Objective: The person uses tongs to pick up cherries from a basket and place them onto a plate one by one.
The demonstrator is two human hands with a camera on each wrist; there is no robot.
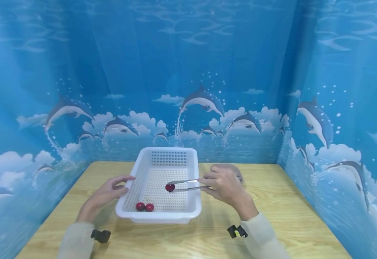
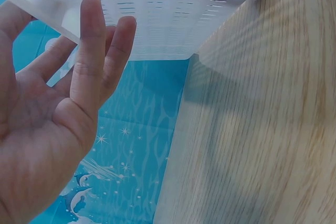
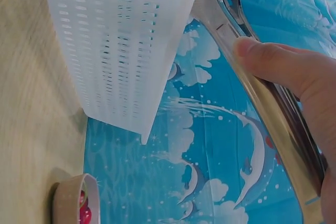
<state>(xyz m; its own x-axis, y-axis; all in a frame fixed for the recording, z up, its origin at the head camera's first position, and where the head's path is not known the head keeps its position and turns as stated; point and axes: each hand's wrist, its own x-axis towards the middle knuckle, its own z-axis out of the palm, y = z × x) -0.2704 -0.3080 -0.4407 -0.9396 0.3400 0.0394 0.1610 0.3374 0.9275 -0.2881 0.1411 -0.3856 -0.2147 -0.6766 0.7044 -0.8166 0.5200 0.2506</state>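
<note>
Tongs [image 1: 188, 189] sat pinched in the right hand [image 1: 222, 183], its thumb pressing one arm of them. Their tips, to the left of those fingers, had a cherry [image 1: 170, 187] between them, within the basket [image 1: 159, 216]; whether it touched the floor below, I could not tell. Holding it well probably called for a light, even squeeze, enough to stop the round, slick skin slipping but too little to bruise it. The tips seemed best set level about the cherry's middle, clear of the rim just left of the right fingers. The left hand [image 1: 112, 189] had its fingers bent loosely about the opposite rim, a fair steadying hold, though how firmly they pressed was unclear.

The tongs' long axis ran nearly level from side to side, over the right rim, tips pointing away from the right fingers toward the left hand. Two other cherries [image 1: 149, 207] lay in the basket, nearer the person than the left fingertips. A bowl [image 3: 67, 203] stood on the tabletop [image 1: 288, 216] just beyond the right fingers.
</note>
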